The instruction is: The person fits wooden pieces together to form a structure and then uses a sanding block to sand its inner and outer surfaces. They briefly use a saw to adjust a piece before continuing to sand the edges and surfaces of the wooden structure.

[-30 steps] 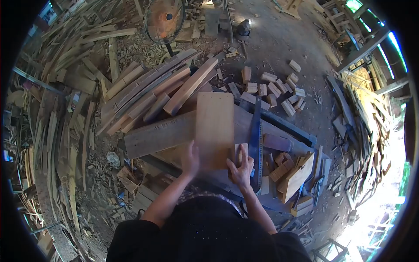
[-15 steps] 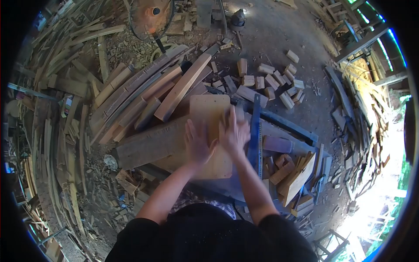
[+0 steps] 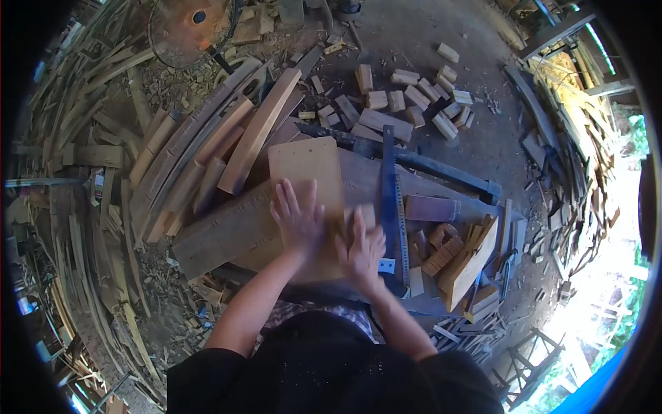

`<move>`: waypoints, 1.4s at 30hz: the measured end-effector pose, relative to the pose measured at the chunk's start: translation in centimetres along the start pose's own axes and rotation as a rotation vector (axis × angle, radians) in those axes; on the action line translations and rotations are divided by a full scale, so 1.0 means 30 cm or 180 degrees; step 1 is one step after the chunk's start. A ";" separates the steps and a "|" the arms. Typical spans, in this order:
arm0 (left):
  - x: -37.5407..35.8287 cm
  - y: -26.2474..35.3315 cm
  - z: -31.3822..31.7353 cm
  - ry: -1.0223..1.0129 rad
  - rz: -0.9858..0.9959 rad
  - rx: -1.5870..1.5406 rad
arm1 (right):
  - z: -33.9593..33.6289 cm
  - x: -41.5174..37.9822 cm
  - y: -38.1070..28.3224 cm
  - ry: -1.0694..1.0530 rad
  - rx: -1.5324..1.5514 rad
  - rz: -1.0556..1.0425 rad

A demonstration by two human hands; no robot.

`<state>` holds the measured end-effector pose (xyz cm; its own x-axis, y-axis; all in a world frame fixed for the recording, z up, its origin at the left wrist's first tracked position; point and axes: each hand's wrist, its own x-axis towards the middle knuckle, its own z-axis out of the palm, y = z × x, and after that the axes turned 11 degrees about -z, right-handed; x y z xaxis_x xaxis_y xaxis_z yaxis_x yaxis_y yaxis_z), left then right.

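Observation:
A pale flat board [image 3: 307, 162] with rounded corners lies across a darker plank [image 3: 224, 238]. My left hand [image 3: 300, 219] rests on the board, fingers spread, with nothing in it. On the board's right edge, my right hand [image 3: 362, 252] has its fingers on a small wooden block [image 3: 361, 217], which is partly hidden and slightly blurred. Just right of that hand lies a long dark blue straight tool [image 3: 389, 186] with a finely marked edge.
Long timber pieces [image 3: 265, 127] lean at the upper left. A black bar [image 3: 448, 172] and a reddish block [image 3: 431, 208] lie to the right, above wood offcuts [image 3: 445, 252]. Small blocks [image 3: 414, 96] are scattered on the floor ahead. A round wire-guarded fan [image 3: 196, 27] stands at the top left.
My right hand and the block have moved down along the board, toward my body. The board now appears slightly tilted and further left. My left hand remains on it, and the view has shifted.

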<state>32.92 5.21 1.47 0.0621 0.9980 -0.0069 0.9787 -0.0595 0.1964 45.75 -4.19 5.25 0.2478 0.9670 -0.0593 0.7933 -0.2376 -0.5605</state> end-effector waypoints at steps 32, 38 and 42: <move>0.012 0.000 -0.003 0.0197 0.0131 -0.0104 | -0.035 -0.079 0.007 -0.0147 -0.0068 -0.0442; 0.007 0.013 -0.039 0.0138 0.0140 -0.0163 | 0.036 0.574 -0.052 0.0456 0.0137 -0.0397; 0.005 0.015 -0.031 0.0123 0.0209 -0.0186 | 0.008 0.440 -0.004 0.0060 0.0367 -0.0347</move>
<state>33.20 5.34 2.47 0.1171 0.9921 0.0455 0.9596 -0.1248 0.2521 48.79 8.62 4.33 0.1749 0.9843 0.0221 0.7472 -0.1181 -0.6540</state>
